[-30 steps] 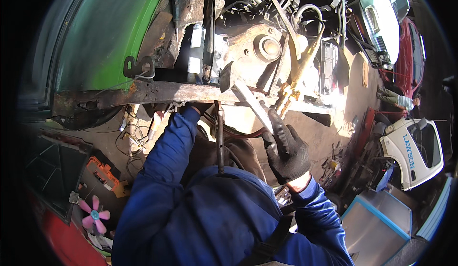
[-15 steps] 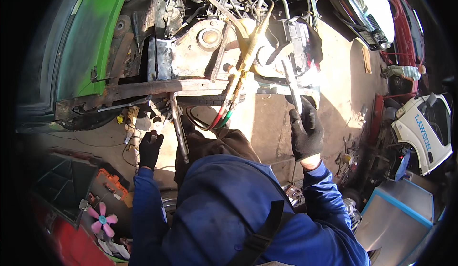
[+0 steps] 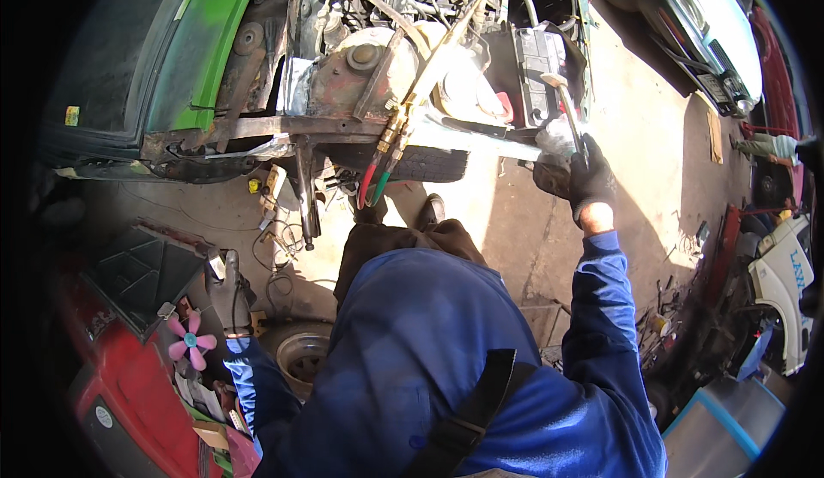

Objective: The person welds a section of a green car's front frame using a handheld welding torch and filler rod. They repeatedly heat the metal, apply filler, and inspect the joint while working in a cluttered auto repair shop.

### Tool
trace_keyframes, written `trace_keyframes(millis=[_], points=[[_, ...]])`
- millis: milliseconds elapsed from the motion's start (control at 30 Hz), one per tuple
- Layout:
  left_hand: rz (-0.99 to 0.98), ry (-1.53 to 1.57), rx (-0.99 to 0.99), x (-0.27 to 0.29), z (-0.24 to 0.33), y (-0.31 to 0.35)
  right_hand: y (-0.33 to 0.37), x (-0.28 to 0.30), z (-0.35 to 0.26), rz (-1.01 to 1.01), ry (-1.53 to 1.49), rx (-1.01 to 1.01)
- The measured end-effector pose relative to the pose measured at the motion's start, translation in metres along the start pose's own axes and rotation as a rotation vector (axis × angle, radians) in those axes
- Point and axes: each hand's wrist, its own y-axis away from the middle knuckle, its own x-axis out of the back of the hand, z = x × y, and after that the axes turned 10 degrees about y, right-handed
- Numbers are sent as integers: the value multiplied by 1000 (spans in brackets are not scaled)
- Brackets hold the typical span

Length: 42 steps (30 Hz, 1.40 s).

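Note:
My right hand (image 3: 592, 184), in a black glove, is closed round the handle of a hammer (image 3: 570, 116). The hammer's head points up and away, over the front corner of an opened car body (image 3: 506, 145). At the left, my gloved left hand (image 3: 228, 296) is closed on a small pale metal piece (image 3: 217, 264), mostly hidden by the fingers. That hand is low, beside a dark ribbed tray (image 3: 142, 276). A gas torch with brass fittings (image 3: 392, 131) lies across the car's edge, its red and green hoses (image 3: 374, 182) hanging down.
A battery (image 3: 539, 64) sits in the engine bay near the hammer. Below the car edge are a tyre (image 3: 421, 164) and a dark upright bar (image 3: 306, 195). A wheel rim (image 3: 305, 360) and a pink fan (image 3: 190, 341) lie at lower left. A person (image 3: 772, 147) is at far right.
My left hand has moved left and back, away from the car. My right hand, with the hammer, has shifted right and slightly forward. The view has also shifted.

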Motion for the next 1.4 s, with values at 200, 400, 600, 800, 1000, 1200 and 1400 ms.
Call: trace_keyframes(millis=[200,400,600,800,1000,1200,1400], points=[[-27,22,-399,-27,74,29,-9,-32,15,-11,0,8],[-237,190,-234,-82,137,62,-23,-72,24,-37,-458,-22],[-404,38,-47,-127,145,42,-19,-60,14,101,25,-70],[-523,70,-221,-159,129,17,-26,-56,21,80,43,-205],[-599,-69,-212,-167,142,2,-2,-36,-6,231,254,-105],[-589,-191,-324,-176,145,-14,31,-16,-124,55,-490,195],[-521,-291,-564,-191,144,-28,35,-43,-228,-5,-380,290]])
